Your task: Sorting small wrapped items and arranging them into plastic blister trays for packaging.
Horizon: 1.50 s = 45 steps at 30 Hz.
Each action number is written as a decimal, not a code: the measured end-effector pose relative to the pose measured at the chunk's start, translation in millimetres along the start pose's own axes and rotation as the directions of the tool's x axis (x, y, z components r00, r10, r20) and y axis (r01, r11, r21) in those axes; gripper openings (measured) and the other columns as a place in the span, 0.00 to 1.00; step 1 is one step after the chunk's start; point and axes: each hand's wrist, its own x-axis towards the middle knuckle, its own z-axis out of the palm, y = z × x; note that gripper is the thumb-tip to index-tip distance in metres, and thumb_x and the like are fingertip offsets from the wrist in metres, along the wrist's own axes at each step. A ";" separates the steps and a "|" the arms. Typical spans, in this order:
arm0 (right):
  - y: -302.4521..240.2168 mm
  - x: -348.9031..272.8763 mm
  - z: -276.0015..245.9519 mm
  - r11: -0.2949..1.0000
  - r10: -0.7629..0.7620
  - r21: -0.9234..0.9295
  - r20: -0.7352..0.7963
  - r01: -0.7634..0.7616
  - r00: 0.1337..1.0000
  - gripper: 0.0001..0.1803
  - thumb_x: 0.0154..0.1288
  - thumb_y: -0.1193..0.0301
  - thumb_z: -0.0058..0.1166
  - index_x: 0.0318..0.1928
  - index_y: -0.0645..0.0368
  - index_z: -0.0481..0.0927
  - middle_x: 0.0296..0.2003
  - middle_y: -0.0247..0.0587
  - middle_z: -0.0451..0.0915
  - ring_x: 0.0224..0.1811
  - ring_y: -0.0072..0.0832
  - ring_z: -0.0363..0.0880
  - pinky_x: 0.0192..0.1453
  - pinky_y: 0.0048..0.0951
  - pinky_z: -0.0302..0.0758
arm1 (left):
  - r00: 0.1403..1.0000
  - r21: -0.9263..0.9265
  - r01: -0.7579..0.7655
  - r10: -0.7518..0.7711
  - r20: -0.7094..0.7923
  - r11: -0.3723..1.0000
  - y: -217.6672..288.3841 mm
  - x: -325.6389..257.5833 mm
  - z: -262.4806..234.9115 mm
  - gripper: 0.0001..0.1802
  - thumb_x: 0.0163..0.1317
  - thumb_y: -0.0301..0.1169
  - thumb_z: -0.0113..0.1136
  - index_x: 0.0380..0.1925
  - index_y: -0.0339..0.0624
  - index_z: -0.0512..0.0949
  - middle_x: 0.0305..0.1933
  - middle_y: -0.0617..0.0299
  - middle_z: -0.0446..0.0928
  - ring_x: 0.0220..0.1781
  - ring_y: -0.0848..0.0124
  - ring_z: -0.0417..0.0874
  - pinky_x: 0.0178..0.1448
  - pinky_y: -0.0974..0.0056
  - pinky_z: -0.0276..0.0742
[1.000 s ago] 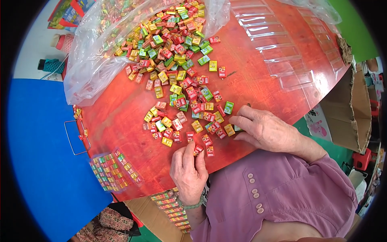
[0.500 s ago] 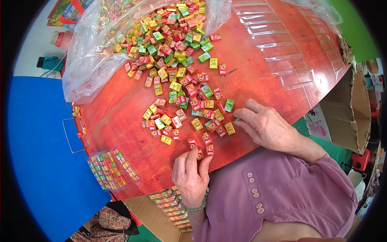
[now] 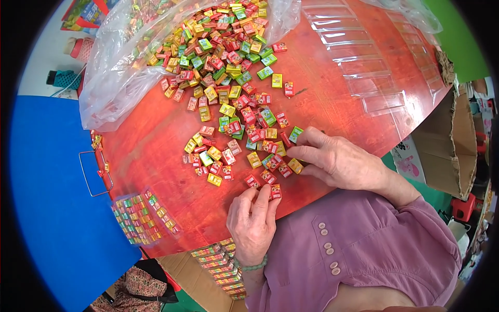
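Note:
Several small red, yellow and green candy-like boxes lie loose on the red tabletop. My left hand [image 3: 252, 223] is at the near edge, its thumb and fingertips closed around a small red box [image 3: 275, 191]. Just beyond those fingers lie two more red boxes, one of them the left red box [image 3: 252, 181]. To the right, my right hand [image 3: 340, 161] reaches in from the side with thumb and index finger apart. A yellow box [image 3: 295, 166] sits by its thumb, and a green box [image 3: 296, 134] lies above its index finger. Its other fingers are curled; whether they hold anything is hidden.
A large heap of boxes [image 3: 223, 52] spills from a clear plastic bag [image 3: 112, 88]. Clear plastic trays [image 3: 364, 67] lie at the far right. Filled trays [image 3: 138, 218] rest at the near left, and a cardboard box [image 3: 189, 281] with more packs stands below the table edge.
My right hand has moved left to the yellow box, its finger and thumb spreading. My left hand has shifted slightly right and up, and the red boxes near it have shifted.

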 end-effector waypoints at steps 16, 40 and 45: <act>1.0 -16.2 2.4 0.994 -0.103 -0.044 0.012 0.104 0.995 0.22 0.61 0.74 0.68 0.56 0.60 0.79 0.43 0.46 0.75 0.40 0.47 0.84 0.42 0.44 0.84 | 0.994 -0.005 -0.068 0.068 0.084 0.998 7.9 12.8 3.9 0.21 0.58 0.35 0.78 0.48 0.38 0.82 0.47 0.56 0.77 0.40 0.59 0.82 0.42 0.55 0.79; -6.7 -18.1 5.3 0.998 -0.054 -0.019 -0.103 0.052 0.993 0.26 0.62 0.66 0.72 0.57 0.62 0.78 0.50 0.48 0.75 0.44 0.46 0.85 0.46 0.42 0.85 | 0.972 -0.014 0.189 -0.189 -0.141 0.982 -2.8 -1.9 -9.9 0.26 0.56 0.36 0.80 0.51 0.34 0.83 0.47 0.50 0.79 0.46 0.53 0.84 0.45 0.52 0.83; -0.6 -15.6 15.7 0.986 -0.151 -0.077 -0.054 0.147 0.987 0.22 0.62 0.69 0.72 0.54 0.62 0.80 0.49 0.45 0.74 0.44 0.41 0.84 0.47 0.40 0.85 | 0.947 0.089 0.252 -0.226 -0.229 0.964 -27.6 16.7 -16.1 0.19 0.63 0.29 0.74 0.51 0.33 0.82 0.51 0.47 0.78 0.52 0.48 0.83 0.54 0.49 0.82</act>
